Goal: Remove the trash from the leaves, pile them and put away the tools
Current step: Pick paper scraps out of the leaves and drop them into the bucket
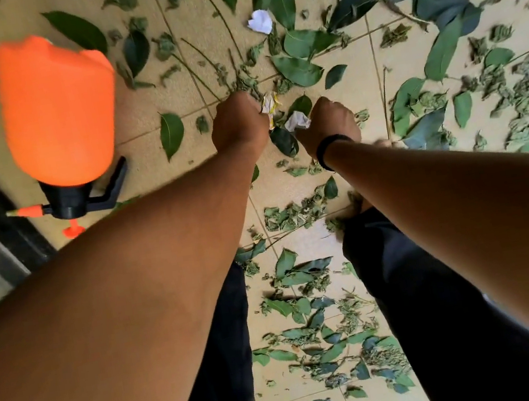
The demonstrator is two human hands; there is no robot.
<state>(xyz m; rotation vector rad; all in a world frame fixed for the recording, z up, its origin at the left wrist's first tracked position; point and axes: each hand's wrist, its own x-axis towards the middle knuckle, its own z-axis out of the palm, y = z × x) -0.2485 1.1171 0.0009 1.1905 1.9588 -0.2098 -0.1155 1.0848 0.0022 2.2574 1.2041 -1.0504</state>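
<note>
Left hand (239,124) gripping yellow-white wrapper (270,106); right hand (330,124) gripping crumpled paper (297,121). Leaves (298,70) strewn over tiled floor (358,78). Another paper ball (260,21) farther off. Orange sprayer (56,112) at left.

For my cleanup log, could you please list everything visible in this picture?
Leaves: many, green, scattered over the floor.
Twigs: several, thin, among the far leaves.
Crumpled paper: one, white, on the floor beyond the hands.
Sprayer bottle: one, orange with black head, at left.
Tiled floor: beige.
Left hand: holds a yellow-white wrapper.
Right hand: black wristband, holds a white paper scrap.
Legs: dark trousers.
</note>
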